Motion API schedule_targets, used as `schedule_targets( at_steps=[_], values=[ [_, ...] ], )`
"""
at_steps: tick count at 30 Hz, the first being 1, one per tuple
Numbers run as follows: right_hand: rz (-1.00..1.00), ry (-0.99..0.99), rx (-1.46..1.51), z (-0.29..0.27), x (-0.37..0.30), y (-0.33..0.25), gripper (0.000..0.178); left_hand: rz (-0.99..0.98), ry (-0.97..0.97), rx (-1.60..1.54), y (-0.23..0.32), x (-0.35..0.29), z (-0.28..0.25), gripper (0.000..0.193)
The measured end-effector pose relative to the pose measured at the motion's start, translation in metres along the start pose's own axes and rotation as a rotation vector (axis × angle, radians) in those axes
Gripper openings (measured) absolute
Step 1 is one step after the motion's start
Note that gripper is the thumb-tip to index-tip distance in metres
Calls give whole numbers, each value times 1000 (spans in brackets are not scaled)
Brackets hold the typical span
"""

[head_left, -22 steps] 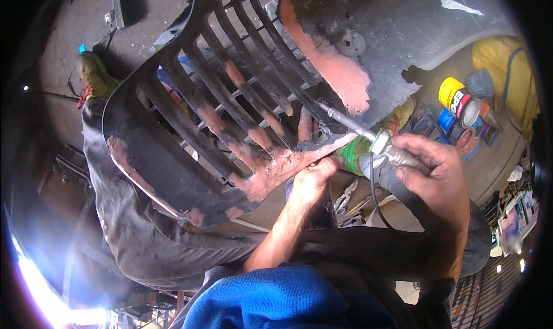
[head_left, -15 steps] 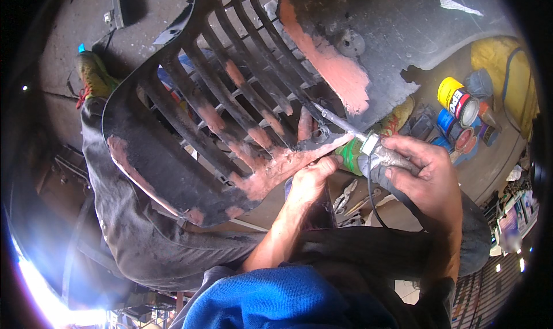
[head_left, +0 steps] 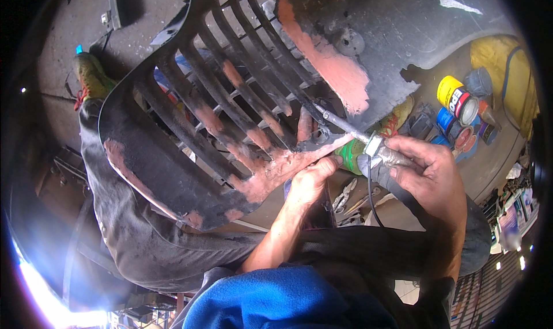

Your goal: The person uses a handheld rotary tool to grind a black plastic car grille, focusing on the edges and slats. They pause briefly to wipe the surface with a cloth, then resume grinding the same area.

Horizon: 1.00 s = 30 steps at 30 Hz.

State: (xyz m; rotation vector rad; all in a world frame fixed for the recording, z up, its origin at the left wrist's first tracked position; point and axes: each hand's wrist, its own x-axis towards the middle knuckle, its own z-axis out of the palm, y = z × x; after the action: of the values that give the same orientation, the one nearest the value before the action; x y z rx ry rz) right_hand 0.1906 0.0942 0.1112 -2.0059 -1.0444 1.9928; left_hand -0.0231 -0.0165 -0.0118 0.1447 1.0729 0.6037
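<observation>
A black plastic bumper piece with a slatted grille [head_left: 190, 99] lies across my lap, patched with pinkish filler [head_left: 271, 170]. My right hand [head_left: 426, 170] is closed around the taped grey handle of a soldering iron [head_left: 345, 124], a long metal shaft with a dark cord. Its tip rests at or very near the end of a slat beside the filler; actual contact is hard to make out. My left hand [head_left: 314, 176] pinches the lower edge of the filler-covered corner, its fingertips partly hidden behind the piece. Just behind the iron stands a green container [head_left: 350, 156].
Yellow [head_left: 450, 92] and blue cans [head_left: 446, 120] stand on the floor at the right, near a yellow sack [head_left: 492, 64]. Pliers [head_left: 345, 195] lie below the green container. My shoe [head_left: 92, 75] is at the far left. The iron's cord [head_left: 371, 202] loops down toward my leg.
The bumper piece has shifted very slightly to the left. My right hand and the iron have moved a little right and down; both grips stay the same.
</observation>
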Motion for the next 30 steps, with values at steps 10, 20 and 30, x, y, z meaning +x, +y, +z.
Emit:
schedule_targets(
  at_steps=[10, 20, 30],
  values=[
    [-8, -4, 0, 3, 2, 3, 34, 154, 97, -160, 8, 4, 16, 101],
    [31, 2, 80, 7, 3, 2, 35, 146, 98, -173, 8, 6, 18, 115],
    [42, 45, 68, -1, -5, -7, 37, 266, -17, -206, 17, 14, 25, 115]
  ],
)
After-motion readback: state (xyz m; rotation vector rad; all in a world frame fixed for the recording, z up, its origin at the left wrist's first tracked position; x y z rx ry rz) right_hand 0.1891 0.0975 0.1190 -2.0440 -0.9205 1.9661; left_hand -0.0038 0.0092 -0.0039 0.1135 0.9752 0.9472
